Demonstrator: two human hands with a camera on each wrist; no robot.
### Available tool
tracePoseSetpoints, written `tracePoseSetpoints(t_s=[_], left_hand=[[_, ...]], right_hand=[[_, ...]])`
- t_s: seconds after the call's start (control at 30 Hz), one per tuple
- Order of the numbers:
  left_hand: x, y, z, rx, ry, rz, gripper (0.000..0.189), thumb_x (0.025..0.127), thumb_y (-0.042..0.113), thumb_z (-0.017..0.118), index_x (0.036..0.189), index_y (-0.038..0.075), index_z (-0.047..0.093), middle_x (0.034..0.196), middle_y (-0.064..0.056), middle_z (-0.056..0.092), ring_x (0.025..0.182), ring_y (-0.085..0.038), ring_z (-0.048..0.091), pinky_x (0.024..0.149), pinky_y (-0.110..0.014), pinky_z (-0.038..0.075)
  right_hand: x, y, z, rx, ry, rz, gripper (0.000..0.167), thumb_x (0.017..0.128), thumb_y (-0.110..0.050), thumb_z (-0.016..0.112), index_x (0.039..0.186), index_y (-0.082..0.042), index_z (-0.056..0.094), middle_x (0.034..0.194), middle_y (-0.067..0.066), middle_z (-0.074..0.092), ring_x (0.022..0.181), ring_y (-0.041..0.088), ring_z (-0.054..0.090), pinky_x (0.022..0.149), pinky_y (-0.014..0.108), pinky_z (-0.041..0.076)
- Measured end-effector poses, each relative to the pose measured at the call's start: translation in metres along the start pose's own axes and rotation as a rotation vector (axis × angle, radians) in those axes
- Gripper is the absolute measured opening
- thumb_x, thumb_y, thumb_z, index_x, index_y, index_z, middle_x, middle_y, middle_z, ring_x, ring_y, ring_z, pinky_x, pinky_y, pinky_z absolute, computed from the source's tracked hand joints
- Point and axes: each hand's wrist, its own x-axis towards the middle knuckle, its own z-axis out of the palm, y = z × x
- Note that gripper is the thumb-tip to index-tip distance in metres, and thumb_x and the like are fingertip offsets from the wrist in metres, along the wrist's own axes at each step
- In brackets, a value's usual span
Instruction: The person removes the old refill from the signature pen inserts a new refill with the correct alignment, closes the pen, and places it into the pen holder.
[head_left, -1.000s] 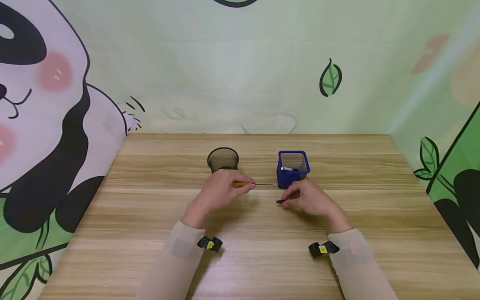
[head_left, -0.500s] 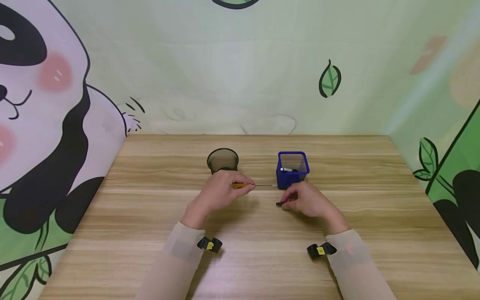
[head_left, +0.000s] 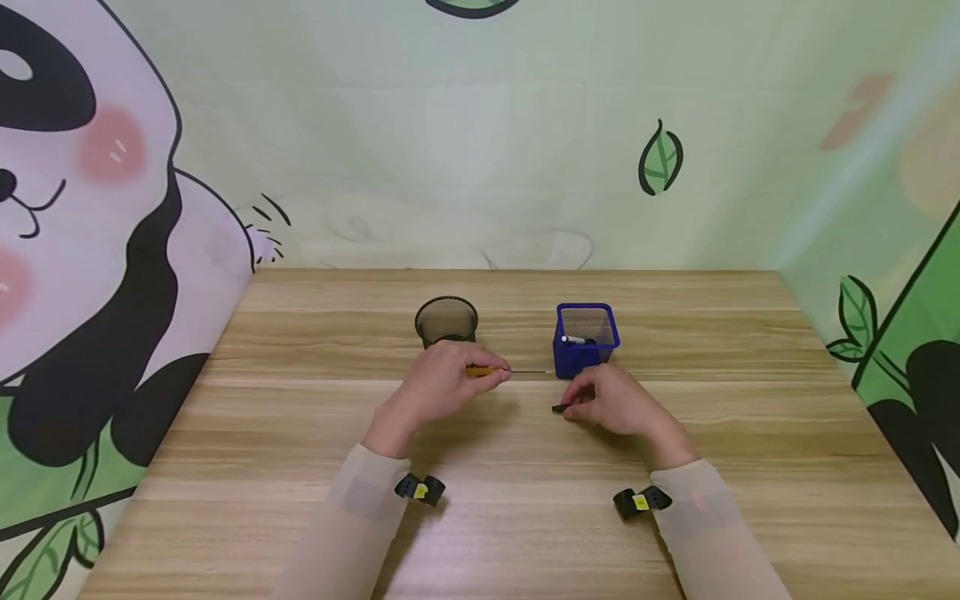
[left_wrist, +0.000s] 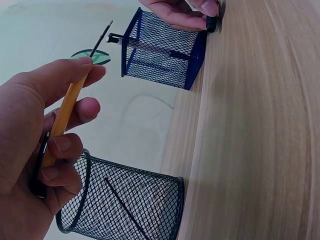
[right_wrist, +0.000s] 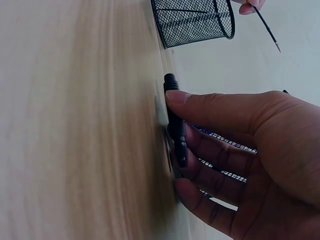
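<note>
1. Head view: near the centre of the frame we see the left hand (head_left: 438,383) with its thumb and fingers clamped on a yellow-handled tool (head_left: 483,370), whose thin shaft points to the right of the picture.
2. Right of centre, the right hand (head_left: 622,400) pinches a small black cylinder (head_left: 560,408), just below a blue mesh holder (head_left: 573,360). A white-ended pen (head_left: 573,340) leans inside that holder. Above the left hand, which covers its lower part, stands a black mesh cup (head_left: 450,320). All this is on or above a wood-grain table (head_left: 510,533), with a panda-printed backdrop (head_left: 465,150) behind.
3. Left wrist view: at the left of the frame we find the yellow-handled tool slanting up to a fine tip, its handle wrapped by curled fingers. A dark piece (left_wrist: 37,175) lies against the palm at lower left; we cannot tell whether it belongs to the tool. The blue mesh holder is at upper centre, the black mesh cup at bottom centre.
4. Right wrist view: mid-frame, we see the black cylinder gripped between thumb and fingers, its ridged end uppermost, close beside the table surface. The blue mesh holder shows partly behind the fingers, and the tool's shaft appears at upper right.
</note>
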Motion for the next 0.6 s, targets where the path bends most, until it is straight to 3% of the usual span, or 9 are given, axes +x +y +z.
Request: tracePoseSetpoints(t_s=[0.6], left_hand=[[-0.0006, 0.0004, 0.0005, 0.008, -0.002, -0.011, 0.016, 0.098, 0.038, 0.072, 0.105, 0.029, 0.083, 0.106, 0.014, 0.079, 0.095, -0.005, 0.071, 0.081, -0.032, 0.057]], right_hand=[[-0.0008, -0.0024, 0.0, 0.002, -0.002, 0.011, 0.008, 0.085, -0.017, 0.085, 0.091, -0.017, 0.08, 0.09, -0.005, 0.076, 0.086, 0.012, 0.063, 0.076, 0.032, 0.049]])
